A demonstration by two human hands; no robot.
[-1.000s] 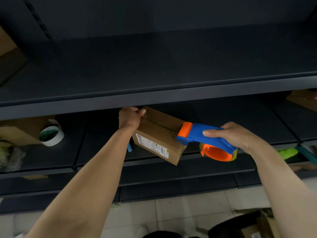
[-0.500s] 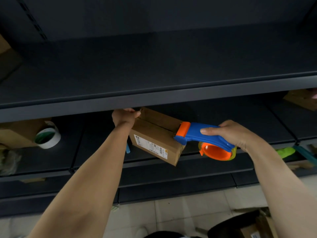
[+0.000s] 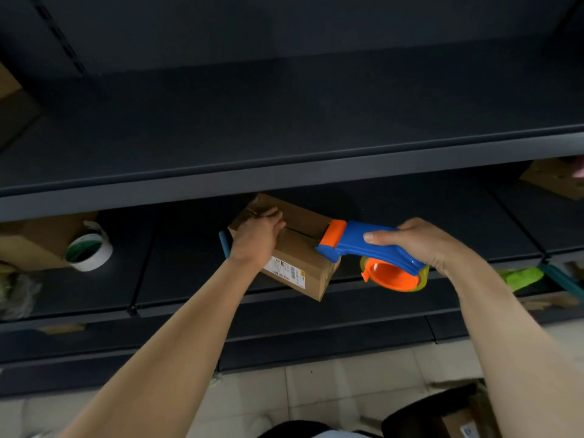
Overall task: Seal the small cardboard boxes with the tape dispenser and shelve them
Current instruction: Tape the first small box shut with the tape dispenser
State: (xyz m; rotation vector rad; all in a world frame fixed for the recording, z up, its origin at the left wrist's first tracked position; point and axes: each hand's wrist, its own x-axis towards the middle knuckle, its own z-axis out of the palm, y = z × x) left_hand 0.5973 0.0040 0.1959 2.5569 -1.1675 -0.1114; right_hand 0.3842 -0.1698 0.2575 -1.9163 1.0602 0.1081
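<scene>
A small brown cardboard box (image 3: 305, 267) with a white label rests tilted on the middle dark shelf (image 3: 189, 298), one corner past the shelf's front edge. My left hand (image 3: 257, 237) lies on the box's top at its left end and holds it down. My right hand (image 3: 420, 241) grips the blue handle of the tape dispenser (image 3: 369, 251), whose orange head touches the box's top at the right end of the centre seam. The orange tape roll hangs below the handle.
A white tape roll (image 3: 88, 251) leans against another cardboard box (image 3: 38, 238) at the left of the same shelf. A further box (image 3: 556, 178) sits at the far right. A wide upper shelf (image 3: 284, 178) overhangs the work. A green cloth (image 3: 521, 276) lies at the right.
My left hand slid from the box's far left corner onto its top, nearer the front. The dispenser stays against the box's right end.
</scene>
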